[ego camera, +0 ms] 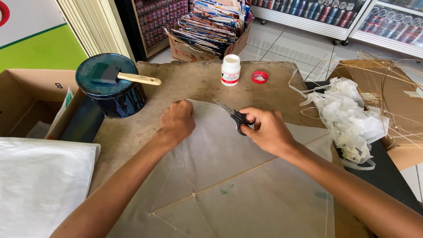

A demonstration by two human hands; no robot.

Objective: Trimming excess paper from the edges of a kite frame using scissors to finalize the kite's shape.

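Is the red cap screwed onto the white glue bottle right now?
No. The red cap lies by itself on the work surface to the right of the white bottle, whose top is bare.

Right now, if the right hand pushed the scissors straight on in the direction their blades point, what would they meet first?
The right hand aims the scissors up-left over the thin paper. They would likely first meet the left hand, near its knuckles, though depth is unclear.

Landmark: white glue bottle (pixel 230 69), upright on the worktop (pixel 185 81).
Red cap (pixel 259 77): just right of the bottle.
Dark round tin (pixel 111 88): well left, foam brush (pixel 123 76) lying across its lid.
Box of magazines (pixel 211 28): behind the bottle, on the floor.
Scrap heap of white paper (pixel 350 117): far right.
Open cardboard box (pixel 31 99): far left.
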